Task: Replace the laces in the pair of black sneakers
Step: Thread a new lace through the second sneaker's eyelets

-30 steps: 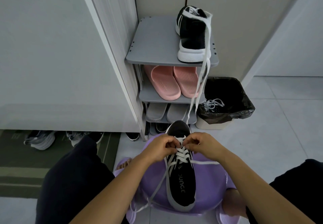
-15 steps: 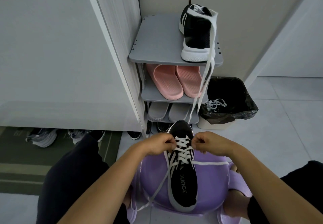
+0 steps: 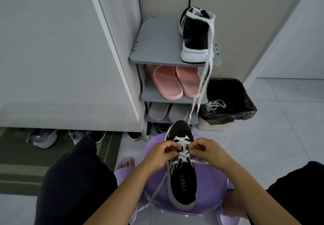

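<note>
- The 1st black sneaker point(image 3: 182, 188) lies on a purple stool point(image 3: 210, 186) between the person's knees, toe pointing away. This probably keeps the eyelets close under the eyes and within easy reach.
- A white lace point(image 3: 183, 140) already crosses several rows near the toe. Its 2 free ends run off to either side, 1 trailing down past the stool's left edge.
- The left hand point(image 3: 161, 154) is curled, thumb and fingertips pinching the lace at the sneaker's left eyelet row.
- The right hand point(image 3: 208, 152) mirrors it, pinching the lace on the right row. Both wrists angle inward over the shoe, forearms reaching in from below.
- That paired pinch suggests the crossings are being drawn snug or evened out, though the exact eyelet is hidden by the fingers.
- The 2nd sneaker point(image 3: 194, 31) waits on top of the shoe rack point(image 3: 157, 40), with a loose white lace point(image 3: 211, 31) draped over it and hanging down, apparently not yet threaded.
- Tangled laces point(image 3: 214, 104), likely the discarded ones, lie in the bin point(image 3: 215, 126) just beside the rack.
</note>
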A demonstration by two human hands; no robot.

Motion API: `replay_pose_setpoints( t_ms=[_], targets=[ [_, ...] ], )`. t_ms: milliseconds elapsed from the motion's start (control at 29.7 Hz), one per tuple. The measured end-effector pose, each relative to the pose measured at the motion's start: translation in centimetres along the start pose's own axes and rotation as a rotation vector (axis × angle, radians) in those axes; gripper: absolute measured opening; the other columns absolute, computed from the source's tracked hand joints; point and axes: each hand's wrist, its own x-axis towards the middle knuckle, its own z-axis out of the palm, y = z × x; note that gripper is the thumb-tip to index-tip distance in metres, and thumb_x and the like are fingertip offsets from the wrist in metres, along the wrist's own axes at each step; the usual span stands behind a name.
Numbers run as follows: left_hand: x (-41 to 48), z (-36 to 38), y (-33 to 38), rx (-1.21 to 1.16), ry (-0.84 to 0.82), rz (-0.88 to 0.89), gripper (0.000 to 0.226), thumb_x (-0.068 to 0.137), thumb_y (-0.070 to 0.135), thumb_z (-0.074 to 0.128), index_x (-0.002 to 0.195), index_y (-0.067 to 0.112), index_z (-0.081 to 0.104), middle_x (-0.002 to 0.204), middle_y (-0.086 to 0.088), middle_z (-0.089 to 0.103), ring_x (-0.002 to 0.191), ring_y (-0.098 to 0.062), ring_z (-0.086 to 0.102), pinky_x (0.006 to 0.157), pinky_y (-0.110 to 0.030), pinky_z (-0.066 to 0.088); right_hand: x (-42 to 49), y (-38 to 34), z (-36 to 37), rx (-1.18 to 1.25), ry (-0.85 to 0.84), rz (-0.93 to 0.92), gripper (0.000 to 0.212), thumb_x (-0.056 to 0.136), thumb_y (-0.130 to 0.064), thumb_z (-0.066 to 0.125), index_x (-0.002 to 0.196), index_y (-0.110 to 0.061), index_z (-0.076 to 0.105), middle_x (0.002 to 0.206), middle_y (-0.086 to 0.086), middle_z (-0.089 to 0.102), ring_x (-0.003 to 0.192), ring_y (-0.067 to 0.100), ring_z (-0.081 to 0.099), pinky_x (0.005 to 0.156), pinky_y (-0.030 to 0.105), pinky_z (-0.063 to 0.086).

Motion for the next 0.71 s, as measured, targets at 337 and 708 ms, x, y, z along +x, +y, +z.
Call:
replay_pose_setpoints(
  t_ms=[337, 708],
  targets=[
    [1.1, -1.3, 1.8, 0.265, -0.13, 0.009, 0.009, 0.087, 0.007, 0.061, 0.089, 0.015, 0.059, 0.078, 0.012, 0.056, 0.074, -0.002, 0.052, 0.072, -0.011, 0.04, 0.8, -1.7, -0.4, -0.278, -0.07, -0.138, 0.013, 0.079, -0.005, 0.07, 0.083, -0.018, 0.071, 0.077, -0.005, 0.065, 0.061, -0.002, 0.056, 0.058, 0.011, 0.045],
    [0.5, -1.9, 1.2, 0.091, -0.129, -0.006, 0.017, 0.088, 0.003, 0.058, 0.085, 0.02, 0.059, 0.082, 0.01, 0.059, 0.075, 0.003, 0.055, 0.074, -0.011, 0.044, 0.8, -1.3, -0.5, -0.292, -0.069, -0.125, 0.012, 0.084, -0.011, 0.066, 0.086, -0.023, 0.064, 0.075, -0.009, 0.061, 0.061, -0.006, 0.054, 0.062, 0.01, 0.045]
  ],
)
